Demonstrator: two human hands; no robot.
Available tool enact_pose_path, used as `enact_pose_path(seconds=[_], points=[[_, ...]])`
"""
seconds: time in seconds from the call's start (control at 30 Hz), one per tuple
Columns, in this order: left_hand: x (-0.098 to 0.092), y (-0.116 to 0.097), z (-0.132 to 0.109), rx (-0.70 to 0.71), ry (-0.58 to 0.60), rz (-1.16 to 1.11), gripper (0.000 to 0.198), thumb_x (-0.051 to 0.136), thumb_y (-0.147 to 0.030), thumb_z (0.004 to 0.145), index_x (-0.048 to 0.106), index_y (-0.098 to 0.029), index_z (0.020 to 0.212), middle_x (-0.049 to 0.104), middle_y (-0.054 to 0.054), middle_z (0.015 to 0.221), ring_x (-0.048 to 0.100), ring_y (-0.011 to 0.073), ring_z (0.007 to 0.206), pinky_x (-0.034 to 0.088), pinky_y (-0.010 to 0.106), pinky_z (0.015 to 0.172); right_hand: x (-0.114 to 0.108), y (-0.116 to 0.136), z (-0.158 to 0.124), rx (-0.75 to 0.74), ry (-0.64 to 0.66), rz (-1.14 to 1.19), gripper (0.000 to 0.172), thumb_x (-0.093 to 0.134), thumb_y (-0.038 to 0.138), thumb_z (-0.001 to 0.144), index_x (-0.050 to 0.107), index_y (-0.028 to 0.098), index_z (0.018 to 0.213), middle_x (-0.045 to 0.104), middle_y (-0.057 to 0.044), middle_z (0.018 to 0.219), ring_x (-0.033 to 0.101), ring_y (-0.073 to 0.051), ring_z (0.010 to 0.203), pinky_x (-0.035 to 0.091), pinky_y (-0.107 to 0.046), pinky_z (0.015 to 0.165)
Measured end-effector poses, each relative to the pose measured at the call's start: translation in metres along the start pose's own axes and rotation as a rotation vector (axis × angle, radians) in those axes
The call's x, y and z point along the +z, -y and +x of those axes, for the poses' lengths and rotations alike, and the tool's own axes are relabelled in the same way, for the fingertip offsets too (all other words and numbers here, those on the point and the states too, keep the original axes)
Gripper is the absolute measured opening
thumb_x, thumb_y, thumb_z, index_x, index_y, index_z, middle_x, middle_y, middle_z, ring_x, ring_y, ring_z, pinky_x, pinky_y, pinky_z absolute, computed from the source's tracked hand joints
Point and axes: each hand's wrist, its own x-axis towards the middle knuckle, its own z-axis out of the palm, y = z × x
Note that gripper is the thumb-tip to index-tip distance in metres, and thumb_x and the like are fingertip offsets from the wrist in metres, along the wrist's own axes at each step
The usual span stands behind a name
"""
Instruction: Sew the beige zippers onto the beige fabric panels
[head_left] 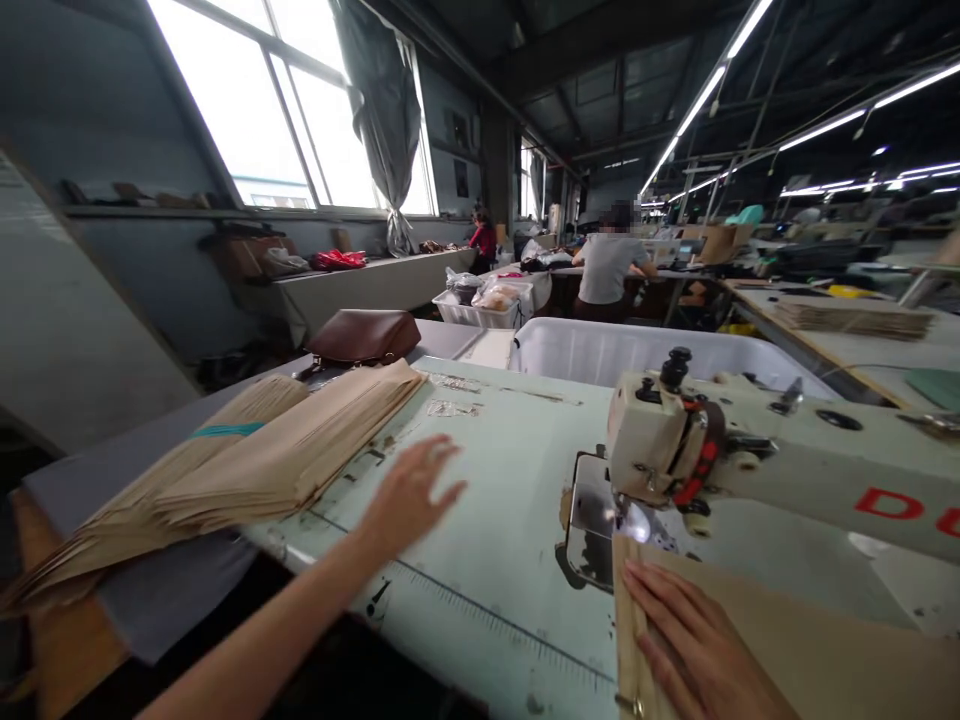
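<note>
My left hand [409, 500] is over the pale green sewing table [517, 450], thumb apart from the fingers, holding nothing and slightly blurred. Close to its left lies a stack of tan fabric pieces [300, 450]. My right hand [690, 630] rests flat on a tan fabric piece [810, 620], fingers stretched along its left edge. A narrow strip [628, 630] runs along that edge, with a small metal piece at its lower end that looks like a zipper pull. The fabric's top corner is just below the lit needle area of the sewing machine [652, 440].
Left of the stack is a tan bundle [225, 430] tied with a teal band. Behind it sits a brown leather bag [367, 335]. A white plastic bin [637, 345] stands behind the machine. Farther back, a person in a grey shirt [606, 268] sits at a table.
</note>
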Motion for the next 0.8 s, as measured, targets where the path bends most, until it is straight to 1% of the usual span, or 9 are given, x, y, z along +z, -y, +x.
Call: enact_pose_path(seconds=[0.03, 0.07, 0.1, 0.13, 0.23, 0.37, 0.5, 0.7, 0.8], points=[[-0.01, 0.032, 0.01, -0.142, -0.032, 0.054, 0.041, 0.055, -0.036, 0.095, 0.054, -0.016, 0.131, 0.047, 0.016, 0.144, 0.042, 0.0321, 0.135, 0.033, 0.052, 0.113, 0.0, 0.0, 0.001, -0.011, -0.011, -0.015, 0.043, 0.053, 0.033, 0.094, 0.06, 0.015, 0.132, 0.059, -0.005, 0.137, 0.061, -0.021, 0.118, 0.055, -0.029, 0.091], [-0.02, 0.062, 0.018, -0.263, -0.048, 0.096, 0.041, 0.056, -0.035, 0.095, 0.054, -0.015, 0.13, 0.049, 0.017, 0.141, 0.045, 0.0345, 0.131, 0.036, 0.057, 0.108, -0.001, 0.0, 0.002, -0.014, -0.016, -0.029, 0.043, 0.053, 0.034, 0.094, 0.061, 0.014, 0.131, 0.06, -0.005, 0.136, 0.062, -0.021, 0.117, 0.056, -0.029, 0.091], [-0.028, 0.087, 0.024, -0.358, -0.045, 0.126, 0.039, 0.057, -0.036, 0.096, 0.054, -0.015, 0.128, 0.053, 0.014, 0.135, 0.052, 0.0325, 0.123, 0.042, 0.057, 0.102, -0.003, 0.002, 0.003, -0.011, -0.015, -0.041, 0.042, 0.052, 0.034, 0.094, 0.061, 0.014, 0.13, 0.06, -0.005, 0.135, 0.062, -0.021, 0.116, 0.056, -0.028, 0.091], [-0.034, 0.109, 0.029, -0.413, -0.02, 0.143, 0.037, 0.058, -0.037, 0.096, 0.056, -0.016, 0.126, 0.056, 0.012, 0.13, 0.057, 0.0289, 0.115, 0.047, 0.053, 0.097, -0.005, 0.003, 0.005, -0.005, -0.011, -0.049, 0.042, 0.052, 0.034, 0.094, 0.062, 0.015, 0.13, 0.06, -0.005, 0.135, 0.062, -0.02, 0.116, 0.056, -0.028, 0.091], [-0.042, 0.149, 0.034, -0.486, 0.1, 0.176, 0.031, 0.061, -0.036, 0.095, 0.061, -0.015, 0.118, 0.062, 0.009, 0.118, 0.063, 0.0243, 0.103, 0.053, 0.045, 0.088, -0.008, 0.005, 0.007, 0.02, -0.003, -0.054, 0.042, 0.051, 0.034, 0.095, 0.061, 0.015, 0.131, 0.061, -0.004, 0.135, 0.062, -0.02, 0.116, 0.055, -0.027, 0.092], [-0.041, 0.173, 0.037, -0.531, 0.224, 0.217, 0.031, 0.061, -0.037, 0.095, 0.062, -0.014, 0.116, 0.063, 0.008, 0.117, 0.063, 0.0253, 0.103, 0.053, 0.046, 0.089, -0.005, 0.005, 0.002, 0.024, 0.018, -0.051, 0.043, 0.052, 0.034, 0.095, 0.06, 0.015, 0.133, 0.06, -0.004, 0.136, 0.061, -0.02, 0.117, 0.056, -0.029, 0.092], [-0.039, 0.19, 0.042, -0.53, 0.289, 0.229, 0.032, 0.061, -0.037, 0.095, 0.061, -0.015, 0.118, 0.062, 0.009, 0.12, 0.062, 0.0258, 0.105, 0.053, 0.046, 0.089, -0.003, 0.004, -0.002, 0.033, 0.052, -0.031, 0.046, 0.053, 0.034, 0.094, 0.057, 0.015, 0.136, 0.058, -0.004, 0.139, 0.059, -0.02, 0.121, 0.055, -0.029, 0.094], [-0.031, 0.195, 0.044, -0.52, 0.285, 0.225, 0.031, 0.062, -0.034, 0.095, 0.06, -0.015, 0.12, 0.061, 0.01, 0.122, 0.062, 0.0254, 0.107, 0.053, 0.047, 0.09, 0.001, 0.005, -0.004, 0.086, 0.063, 0.029, 0.045, 0.052, 0.034, 0.096, 0.055, 0.019, 0.138, 0.057, -0.004, 0.139, 0.058, -0.021, 0.122, 0.054, -0.031, 0.097], [-0.036, 0.197, 0.046, -0.538, 0.265, 0.175, 0.031, 0.062, -0.034, 0.095, 0.061, -0.015, 0.119, 0.062, 0.009, 0.121, 0.062, 0.0251, 0.105, 0.054, 0.046, 0.089, 0.001, 0.007, -0.005, 0.123, 0.092, 0.065, 0.046, 0.051, 0.035, 0.097, 0.054, 0.02, 0.14, 0.056, -0.005, 0.14, 0.056, -0.021, 0.124, 0.052, -0.032, 0.1]])
